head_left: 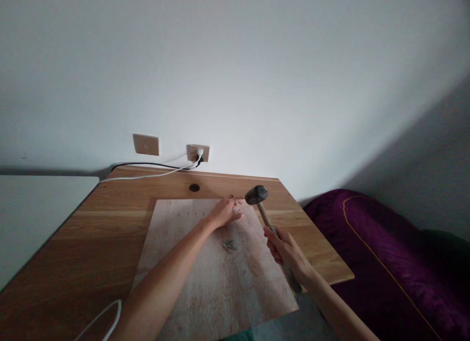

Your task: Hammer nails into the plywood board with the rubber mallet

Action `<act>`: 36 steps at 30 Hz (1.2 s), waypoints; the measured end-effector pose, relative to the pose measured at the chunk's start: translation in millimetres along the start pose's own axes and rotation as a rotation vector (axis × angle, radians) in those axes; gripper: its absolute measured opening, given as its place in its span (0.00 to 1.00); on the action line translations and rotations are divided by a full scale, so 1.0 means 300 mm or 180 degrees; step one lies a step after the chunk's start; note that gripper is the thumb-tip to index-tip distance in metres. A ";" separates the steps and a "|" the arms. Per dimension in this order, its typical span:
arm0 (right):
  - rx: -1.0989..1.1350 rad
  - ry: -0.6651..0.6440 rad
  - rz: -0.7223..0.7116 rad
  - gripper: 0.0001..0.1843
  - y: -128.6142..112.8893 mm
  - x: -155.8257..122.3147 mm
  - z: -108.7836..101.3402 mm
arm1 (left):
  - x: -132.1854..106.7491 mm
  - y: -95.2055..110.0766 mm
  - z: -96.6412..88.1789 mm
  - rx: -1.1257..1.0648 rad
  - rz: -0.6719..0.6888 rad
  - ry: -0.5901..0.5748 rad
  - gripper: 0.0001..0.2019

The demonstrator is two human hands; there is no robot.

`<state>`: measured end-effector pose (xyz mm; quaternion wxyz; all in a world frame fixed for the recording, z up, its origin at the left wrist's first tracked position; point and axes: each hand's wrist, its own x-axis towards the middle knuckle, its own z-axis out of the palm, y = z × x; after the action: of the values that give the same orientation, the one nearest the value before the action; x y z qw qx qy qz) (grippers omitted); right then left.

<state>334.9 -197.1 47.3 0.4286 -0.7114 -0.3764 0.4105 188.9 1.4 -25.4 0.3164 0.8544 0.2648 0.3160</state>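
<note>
Right hand (282,245) grips hammer (256,194) | left hand (223,212) pinches what looks like a nail (237,211) over board (205,277) | done: dark spots (188,213), likely driven nails | remaining: loose nails (230,244)

White looped cable (118,311), 7 o'clock, got cut off by bottom edge; bare right hand (283,247), 5 o'clock, hid part of brown wooden hammer handle (265,216).

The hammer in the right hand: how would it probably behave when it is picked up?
The hammer likely feels top-heavy: its dark head is much thicker than the handle. It should stay stiff, as the handle looks straight. Laid down, it might roll slightly, since the head looks rounded.
</note>
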 end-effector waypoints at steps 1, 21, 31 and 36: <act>-0.0173 0.0014 -0.0139 0.29 -0.003 0.003 -0.005 | -0.001 0.003 -0.002 0.0062 -0.0013 -0.0002 0.22; -0.0342 -0.0172 -0.0150 0.28 0.003 -0.006 0.003 | -0.006 0.012 -0.005 0.0077 -0.0157 -0.0013 0.21; -0.0006 -0.0055 0.0311 0.28 0.090 -0.010 0.015 | -0.007 0.018 -0.002 -0.0008 -0.0201 0.0037 0.18; 0.0276 0.0079 0.0320 0.31 0.133 -0.031 0.019 | -0.005 0.024 -0.006 0.0094 -0.0193 0.0053 0.05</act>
<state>333.6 -217.6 11.2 0.4425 -0.7152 -0.3166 0.4386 188.6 -3.7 -19.7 0.3109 0.8479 0.2978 0.3095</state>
